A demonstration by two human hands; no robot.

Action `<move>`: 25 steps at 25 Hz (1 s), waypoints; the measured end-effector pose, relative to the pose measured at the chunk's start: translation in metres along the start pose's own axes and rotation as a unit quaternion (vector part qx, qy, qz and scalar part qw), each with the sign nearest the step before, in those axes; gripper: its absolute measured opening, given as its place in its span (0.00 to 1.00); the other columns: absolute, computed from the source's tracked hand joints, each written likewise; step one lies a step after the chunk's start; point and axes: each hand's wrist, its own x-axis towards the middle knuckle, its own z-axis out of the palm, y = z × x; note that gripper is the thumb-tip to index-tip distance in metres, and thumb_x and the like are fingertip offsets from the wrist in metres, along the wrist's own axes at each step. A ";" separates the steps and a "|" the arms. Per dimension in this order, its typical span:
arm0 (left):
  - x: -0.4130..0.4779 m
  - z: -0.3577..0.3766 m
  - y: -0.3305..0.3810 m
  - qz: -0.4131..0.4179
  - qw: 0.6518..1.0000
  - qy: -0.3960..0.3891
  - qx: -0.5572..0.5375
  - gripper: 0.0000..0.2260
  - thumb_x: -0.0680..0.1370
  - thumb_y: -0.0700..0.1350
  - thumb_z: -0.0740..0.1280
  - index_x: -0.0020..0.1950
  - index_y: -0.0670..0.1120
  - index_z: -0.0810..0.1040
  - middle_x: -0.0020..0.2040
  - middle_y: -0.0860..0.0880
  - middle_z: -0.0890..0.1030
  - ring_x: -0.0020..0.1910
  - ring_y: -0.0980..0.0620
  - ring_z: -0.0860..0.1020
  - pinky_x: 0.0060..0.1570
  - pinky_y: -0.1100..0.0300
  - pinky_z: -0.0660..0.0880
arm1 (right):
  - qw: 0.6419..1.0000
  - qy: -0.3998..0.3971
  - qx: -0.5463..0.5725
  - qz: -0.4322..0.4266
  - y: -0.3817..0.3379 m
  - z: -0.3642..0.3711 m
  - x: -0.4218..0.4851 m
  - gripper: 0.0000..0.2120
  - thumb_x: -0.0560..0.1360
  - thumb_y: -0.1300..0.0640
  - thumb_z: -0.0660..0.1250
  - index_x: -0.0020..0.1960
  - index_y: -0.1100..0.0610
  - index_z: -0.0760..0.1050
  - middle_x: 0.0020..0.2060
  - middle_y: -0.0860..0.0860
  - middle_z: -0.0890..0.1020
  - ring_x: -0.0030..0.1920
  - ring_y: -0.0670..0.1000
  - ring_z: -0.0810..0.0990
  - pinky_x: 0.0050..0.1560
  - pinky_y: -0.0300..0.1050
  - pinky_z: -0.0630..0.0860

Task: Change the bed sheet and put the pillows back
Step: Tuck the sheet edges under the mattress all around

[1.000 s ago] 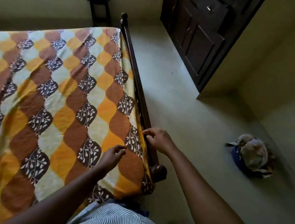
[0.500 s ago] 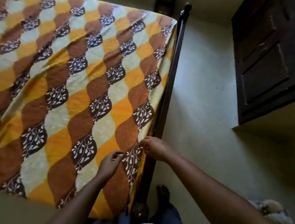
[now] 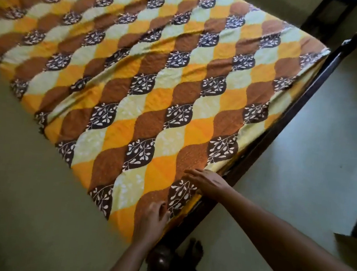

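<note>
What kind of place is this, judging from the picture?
Most likely a bedroom in a home: a patterned sheet covers a mattress, a dark wooden bed frame runs along its side, and a bare foot stands on the plain floor.

Reaching in from the bottom of the frame, the right hand (image 3: 209, 183) lay flat, fingers straight; the left hand (image 3: 153, 219), lower left of it, had its fingers bent.

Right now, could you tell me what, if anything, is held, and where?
Nothing clearly: right hand lies flat on the bed sheet; left hand grip is unclear.
</note>
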 end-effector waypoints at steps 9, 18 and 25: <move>0.007 0.023 0.015 -0.036 0.993 0.088 0.075 0.06 0.80 0.45 0.58 0.53 0.51 0.74 0.51 0.52 0.75 0.45 0.58 0.70 0.35 0.72 0.62 | 0.989 0.004 -0.042 -0.143 0.006 -0.005 0.016 0.12 0.75 0.63 0.64 0.58 0.59 0.78 0.47 0.56 0.83 0.44 0.54 0.83 0.35 0.41 0.73; -0.019 0.046 0.029 -0.122 0.989 0.068 0.042 0.08 0.77 0.42 0.65 0.51 0.45 0.82 0.51 0.48 0.82 0.50 0.53 0.79 0.53 0.60 0.75 | 0.971 -0.158 -0.046 -0.173 0.023 0.011 0.010 0.13 0.80 0.57 0.58 0.61 0.58 0.75 0.53 0.56 0.81 0.50 0.52 0.81 0.50 0.41 0.77; -0.008 0.045 0.030 -0.183 0.982 0.038 0.011 0.10 0.78 0.40 0.63 0.55 0.42 0.82 0.55 0.44 0.82 0.54 0.48 0.79 0.53 0.59 0.74 | 0.962 -0.204 -0.051 -0.172 0.027 0.019 0.035 0.14 0.80 0.60 0.57 0.63 0.60 0.74 0.57 0.57 0.79 0.54 0.54 0.79 0.56 0.47 0.77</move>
